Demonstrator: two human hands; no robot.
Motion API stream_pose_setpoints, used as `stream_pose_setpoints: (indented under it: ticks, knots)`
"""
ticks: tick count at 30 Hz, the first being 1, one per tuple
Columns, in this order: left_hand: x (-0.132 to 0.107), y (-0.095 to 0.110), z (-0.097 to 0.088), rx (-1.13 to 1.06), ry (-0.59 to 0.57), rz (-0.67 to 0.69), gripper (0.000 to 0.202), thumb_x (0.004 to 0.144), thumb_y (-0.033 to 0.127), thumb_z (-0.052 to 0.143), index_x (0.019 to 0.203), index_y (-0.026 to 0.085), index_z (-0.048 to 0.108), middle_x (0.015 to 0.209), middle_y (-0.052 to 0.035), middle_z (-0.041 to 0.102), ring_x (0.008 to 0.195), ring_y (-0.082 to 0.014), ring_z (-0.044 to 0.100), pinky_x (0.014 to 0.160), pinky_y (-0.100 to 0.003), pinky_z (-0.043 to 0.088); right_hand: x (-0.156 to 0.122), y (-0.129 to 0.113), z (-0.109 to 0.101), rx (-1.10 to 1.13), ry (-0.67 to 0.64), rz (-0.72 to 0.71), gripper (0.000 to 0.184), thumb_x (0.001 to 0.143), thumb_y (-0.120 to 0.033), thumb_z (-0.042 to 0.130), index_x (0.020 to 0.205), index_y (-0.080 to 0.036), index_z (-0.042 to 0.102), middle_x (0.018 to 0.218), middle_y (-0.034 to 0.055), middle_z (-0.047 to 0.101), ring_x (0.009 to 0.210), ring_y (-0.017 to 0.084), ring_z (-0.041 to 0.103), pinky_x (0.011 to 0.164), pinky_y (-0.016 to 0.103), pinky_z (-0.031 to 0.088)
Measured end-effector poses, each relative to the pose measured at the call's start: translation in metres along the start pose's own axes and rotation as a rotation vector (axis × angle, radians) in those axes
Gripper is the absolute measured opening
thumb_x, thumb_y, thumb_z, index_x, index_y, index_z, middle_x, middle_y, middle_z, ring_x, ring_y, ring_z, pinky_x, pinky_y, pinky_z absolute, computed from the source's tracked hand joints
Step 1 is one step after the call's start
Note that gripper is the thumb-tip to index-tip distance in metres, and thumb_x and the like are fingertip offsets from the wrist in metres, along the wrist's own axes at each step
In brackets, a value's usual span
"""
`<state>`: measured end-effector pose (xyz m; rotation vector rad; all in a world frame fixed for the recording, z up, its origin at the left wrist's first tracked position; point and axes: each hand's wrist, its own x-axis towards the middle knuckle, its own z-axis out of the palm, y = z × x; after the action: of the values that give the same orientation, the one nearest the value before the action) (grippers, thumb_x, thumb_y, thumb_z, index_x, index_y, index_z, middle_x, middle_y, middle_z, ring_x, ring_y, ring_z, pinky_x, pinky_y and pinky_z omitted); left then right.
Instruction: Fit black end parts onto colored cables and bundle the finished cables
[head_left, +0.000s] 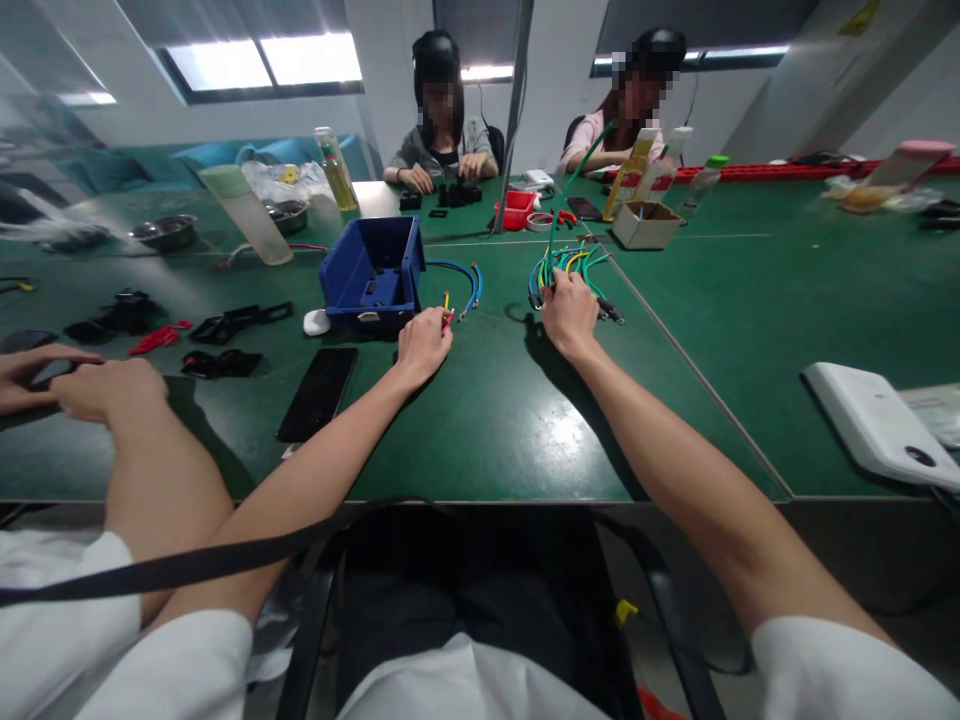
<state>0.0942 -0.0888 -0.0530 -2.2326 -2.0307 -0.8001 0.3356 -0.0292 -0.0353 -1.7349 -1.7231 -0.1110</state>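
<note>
My right hand [571, 310] is closed on a green cable [561, 205], whose free length rises above the fingers in a curve. Beneath and around it lies a bundle of green, blue and yellow cables [581, 262], some with dark ends. My left hand [425, 345] is pinched at the front right corner of a blue bin [371, 318]. A small red and yellow piece [448, 318] shows at its fingertips; its kind is unclear. Just beyond these fingers, blue cables [474, 285] curve on the green table. Several small dark parts are inside the bin.
A black phone [318, 393] lies left of my left forearm. At the left edge are a neighbour's hands [112, 388], with black and red parts [156, 338] beyond. A white device [877, 420] sits at right. Two people sit opposite, near bottles [630, 175] and a red basket [514, 210].
</note>
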Motion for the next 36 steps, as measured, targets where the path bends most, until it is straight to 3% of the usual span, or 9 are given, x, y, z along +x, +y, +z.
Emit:
stream_pose_setpoints:
  ticks: [8,13,23,36]
  knots:
    - [-0.001,0.001,-0.002,-0.031,0.0,-0.011,0.027,0.092,0.024,0.052,0.112,0.02,0.069,0.11,-0.0132,0.07,0.097,-0.0294,0.067,0.084,-0.038,0.051,0.006,0.008,-0.011,-0.083,-0.003,0.025,0.038,0.097,-0.027,0.049,0.131,-0.016,0.061,0.113,0.0184,0.065,0.097,0.032,0.066,0.081,0.04,0.047]
    - [-0.004,0.004,-0.007,0.082,-0.059,-0.035,0.029,0.096,0.032,0.048,0.115,0.021,0.066,0.11,-0.0118,0.069,0.097,-0.0281,0.068,0.082,-0.036,0.051,0.008,0.013,-0.015,-0.14,-0.033,0.074,0.033,0.097,-0.027,0.048,0.123,-0.014,0.064,0.113,0.0192,0.064,0.097,0.031,0.065,0.081,0.039,0.046]
    - [-0.006,0.009,-0.012,0.239,-0.176,-0.021,0.033,0.097,0.033,0.043,0.121,0.02,0.061,0.121,-0.0108,0.065,0.104,-0.0273,0.066,0.086,-0.037,0.051,0.011,0.029,0.0,-0.202,-0.164,0.126,0.031,0.094,-0.026,0.05,0.114,-0.009,0.068,0.112,0.0228,0.064,0.097,0.032,0.062,0.081,0.038,0.044]
    - [-0.005,0.001,-0.009,0.111,-0.114,0.048,0.027,0.097,0.028,0.046,0.109,0.021,0.068,0.111,-0.008,0.068,0.096,-0.0226,0.067,0.079,-0.032,0.05,0.01,0.03,0.003,-0.238,-0.161,0.134,0.034,0.096,-0.03,0.053,0.112,-0.007,0.073,0.105,0.0233,0.068,0.097,0.028,0.065,0.075,0.033,0.039]
